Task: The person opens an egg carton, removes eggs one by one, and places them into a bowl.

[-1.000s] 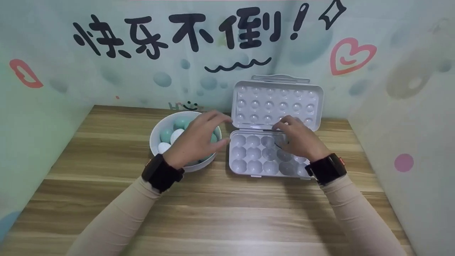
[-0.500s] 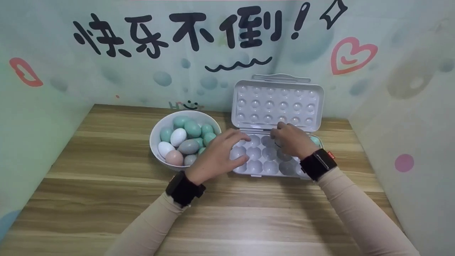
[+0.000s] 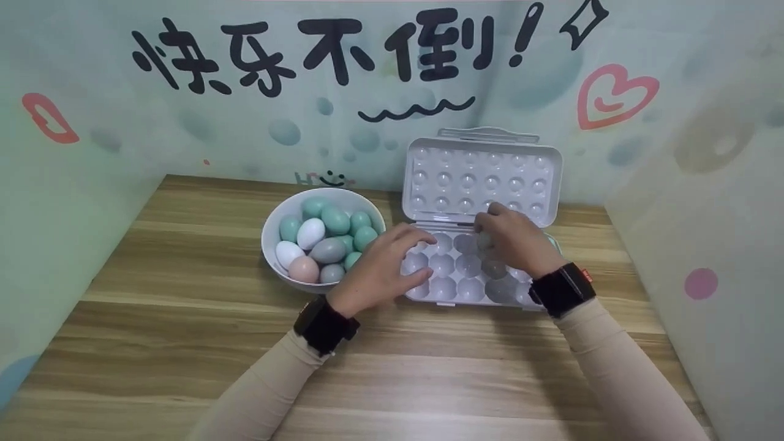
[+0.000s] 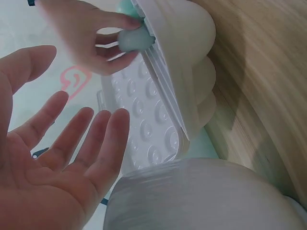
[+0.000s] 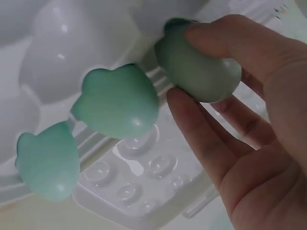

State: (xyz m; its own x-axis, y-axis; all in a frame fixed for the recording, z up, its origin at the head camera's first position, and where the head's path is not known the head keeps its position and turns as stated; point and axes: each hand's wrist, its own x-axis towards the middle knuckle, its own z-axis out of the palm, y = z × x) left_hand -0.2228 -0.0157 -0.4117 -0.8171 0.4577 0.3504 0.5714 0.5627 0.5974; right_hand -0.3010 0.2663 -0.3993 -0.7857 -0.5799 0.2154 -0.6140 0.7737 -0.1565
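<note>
My right hand [image 3: 517, 242] pinches a pale green egg [image 5: 206, 72] between thumb and fingers, at the back row of a white egg box [image 3: 442, 288]. In the right wrist view, two more green eggs sit in hollows beside it, a nearer one [image 5: 120, 103] and a farther one [image 5: 50, 160]. My left hand [image 3: 380, 266] hovers by the box's left end with fingers spread, and its palm [image 4: 53, 191] holds nothing. Just left of that hand stands a white bowl [image 3: 270, 242] of green, white, grey and pink eggs. My right hand hides part of the back row.
The box's lid [image 3: 484, 150] stands raised against the printed backdrop [image 3: 245, 135]. Several hollows at the box's left and front hold no eggs. Wooden tabletop [image 3: 392, 373] stretches in front of box and bowl, between side walls.
My left hand has moved right, from over the bowl to the box's left end, uncovering the eggs in the bowl. The right hand stays at the back row with small shifts.
</note>
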